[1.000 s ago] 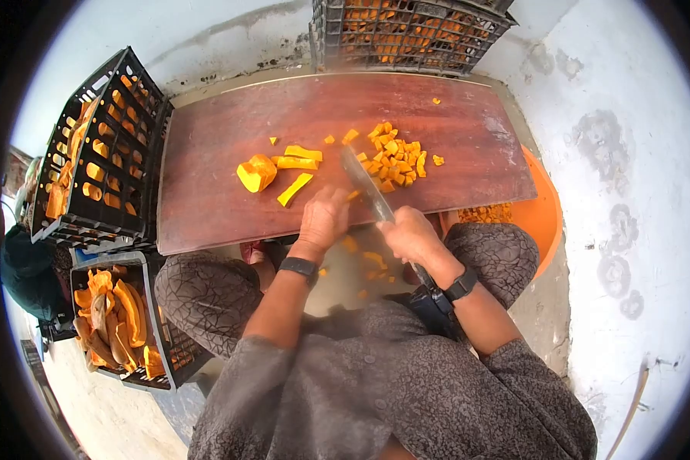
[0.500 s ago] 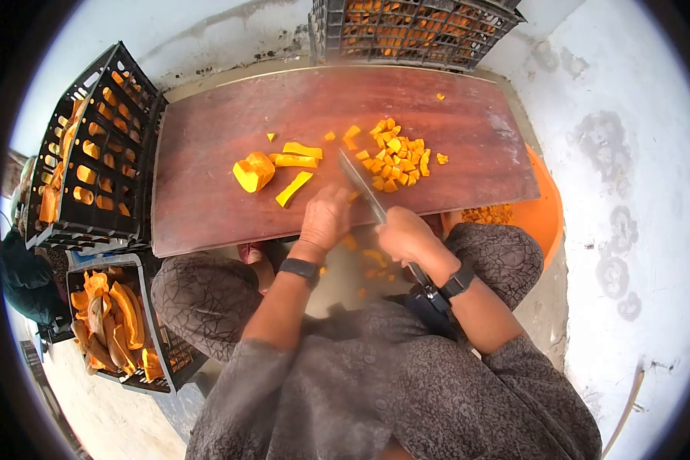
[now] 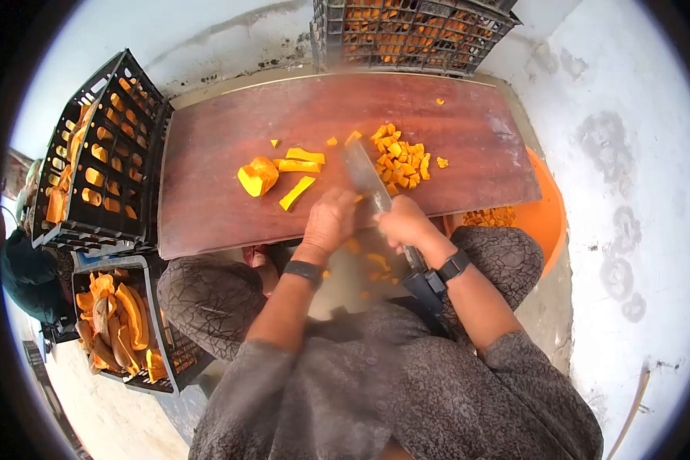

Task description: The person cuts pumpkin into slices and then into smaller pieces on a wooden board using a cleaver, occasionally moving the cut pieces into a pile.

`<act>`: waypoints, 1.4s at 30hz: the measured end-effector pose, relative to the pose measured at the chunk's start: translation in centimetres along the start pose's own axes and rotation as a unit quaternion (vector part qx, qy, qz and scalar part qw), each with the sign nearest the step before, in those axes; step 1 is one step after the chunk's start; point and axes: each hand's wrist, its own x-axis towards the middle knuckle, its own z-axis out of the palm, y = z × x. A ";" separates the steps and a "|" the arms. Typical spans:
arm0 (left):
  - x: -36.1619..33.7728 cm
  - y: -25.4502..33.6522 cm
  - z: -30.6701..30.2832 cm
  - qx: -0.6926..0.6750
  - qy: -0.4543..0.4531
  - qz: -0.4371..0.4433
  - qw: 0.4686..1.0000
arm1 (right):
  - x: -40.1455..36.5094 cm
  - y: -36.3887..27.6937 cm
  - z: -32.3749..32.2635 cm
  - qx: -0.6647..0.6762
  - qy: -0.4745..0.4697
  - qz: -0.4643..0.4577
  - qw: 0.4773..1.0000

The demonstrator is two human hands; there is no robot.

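Head view, nearest the wearer: the patterned knees (image 3: 211, 303) flanked the floor just below the board's near edge, where loose orange bits (image 3: 378, 262) lay. Above them, the right hand (image 3: 405, 224) had its fingers closed around the knife (image 3: 366, 175). Half a second earlier the blade had looked narrow, almost edge-on; now it had rolled to show its broad face, blurred, still slanting up and leftward from the fist. The left hand (image 3: 331, 218) had stayed at the board's near edge with its fingers bent and bunched; a small orange piece (image 3: 358, 198) lay at its fingertips, close beside the blade, though whether they gripped it could not be told. Farther in on the board (image 3: 222, 126), the diced pile (image 3: 402, 159) sat beyond the right fingers and to the right of the blade, apart from both hands. The thick chunk (image 3: 258, 176) and the cut strips (image 3: 303, 155) lay beyond and left of the left fingers, in the same arrangement as before. An orange basin (image 3: 546, 211) holding small cubes stood partly under the board's right end, a black crate (image 3: 107, 153) of orange pieces beside its left end, and another filled crate (image 3: 414, 38) behind its far edge.
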 end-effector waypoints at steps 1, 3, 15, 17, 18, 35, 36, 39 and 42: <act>0.1 0.2 0.0 0.000 0.001 0.003 1.000 | -0.1 -0.1 -0.5 -0.004 0.001 0.005 1.000; 0.0 0.4 0.0 0.001 0.004 -0.008 1.000 | 0.0 0.1 -1.5 -0.008 0.002 0.010 1.000; 0.2 0.9 0.7 -0.013 0.027 -0.030 0.999 | -3.2 -0.2 -1.9 -0.038 0.087 -0.007 0.995; 0.3 1.0 0.8 -0.013 0.032 -0.021 0.999 | -4.2 -0.5 -1.8 -0.034 0.070 -0.009 0.997; 0.2 0.9 0.9 -0.012 0.039 -0.013 0.999 | -4.7 -0.7 -1.7 -0.031 0.053 -0.013 0.998; 0.4 0.7 0.8 -0.022 0.024 -0.011 0.999 | -5.0 -0.4 -0.9 -0.047 0.016 -0.005 0.999; 0.5 0.7 0.9 -0.023 0.022 -0.013 0.999 | -4.9 -0.5 -0.9 -0.044 0.009 -0.002 0.999; 0.6 0.6 0.9 -0.037 0.025 -0.011 0.999 | -4.6 -1.0 -0.8 -0.040 0.008 0.023 0.999; 0.7 0.5 1.1 -0.025 0.013 -0.018 0.999 | -3.8 -1.6 -0.8 -0.072 -0.014 0.050 0.996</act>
